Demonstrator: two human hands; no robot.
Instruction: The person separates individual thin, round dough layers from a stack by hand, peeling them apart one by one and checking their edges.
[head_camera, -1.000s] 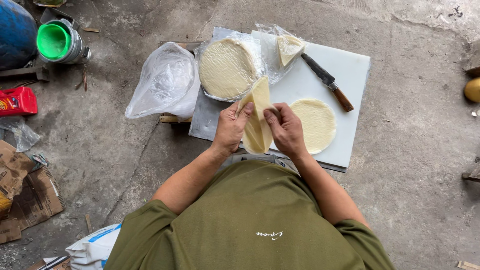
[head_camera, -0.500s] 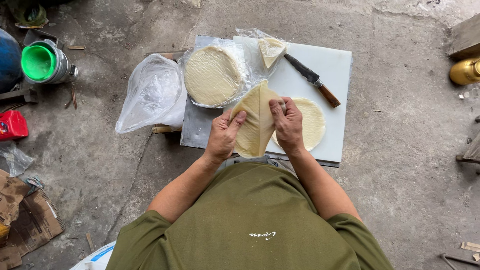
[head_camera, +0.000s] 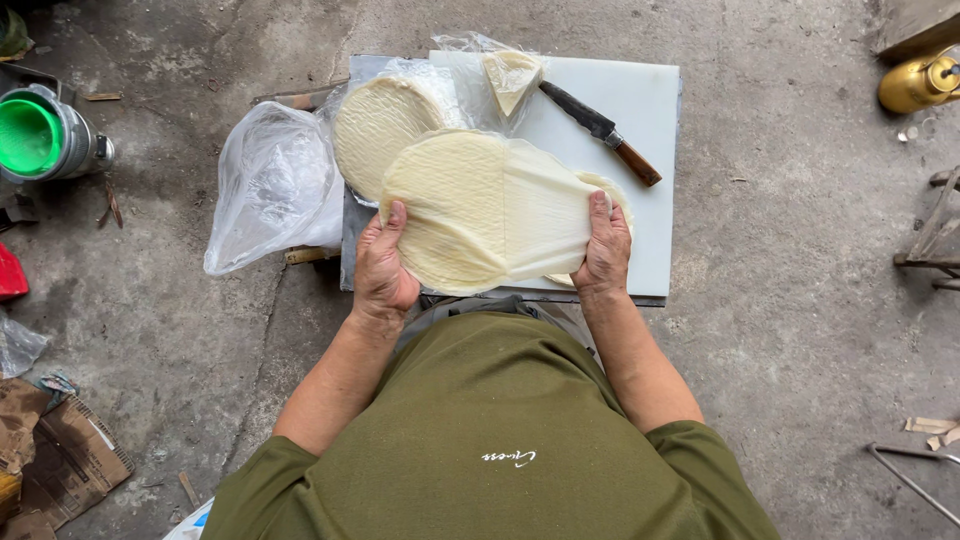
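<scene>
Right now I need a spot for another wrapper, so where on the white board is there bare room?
The board's right side is bare, beyond the knife, down to its near right corner. The left is crowded: a stack of rounds, a folded piece, and the sheet held by both hands.

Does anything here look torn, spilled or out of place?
Nothing looks spilled. The thin round sheet held between the left hand and right hand is uneven: its right part looks thinner and translucent. The knife lies askew on the white board.
</scene>
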